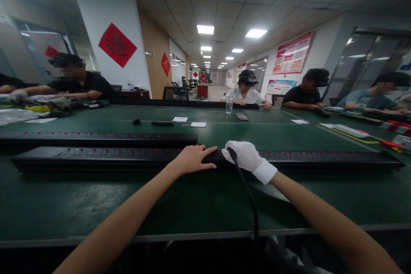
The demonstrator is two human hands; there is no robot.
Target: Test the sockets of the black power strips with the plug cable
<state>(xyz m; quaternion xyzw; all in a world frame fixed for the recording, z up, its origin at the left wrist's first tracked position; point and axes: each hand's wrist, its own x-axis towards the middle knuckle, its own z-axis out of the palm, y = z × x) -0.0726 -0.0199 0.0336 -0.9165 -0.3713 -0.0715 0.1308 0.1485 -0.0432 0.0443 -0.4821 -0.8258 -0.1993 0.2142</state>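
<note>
A long black power strip (pixel 96 157) with red switches lies across the green table (pixel 96 205) in front of me. My bare left hand (pixel 192 159) rests flat on top of it, fingers stretched to the right. My right hand (pixel 245 156), in a white glove, is closed around the head of a black cable (pixel 248 197) at the strip. The cable runs from the glove down over the table's near edge. A second long black power strip (pixel 96 138) lies just behind the first.
Several people sit around the table's far and side edges. A water bottle (pixel 229 102), paper slips (pixel 198 124) and small dark items lie mid-table. A white power strip (pixel 350 131) and red tools are at right, clutter at far left.
</note>
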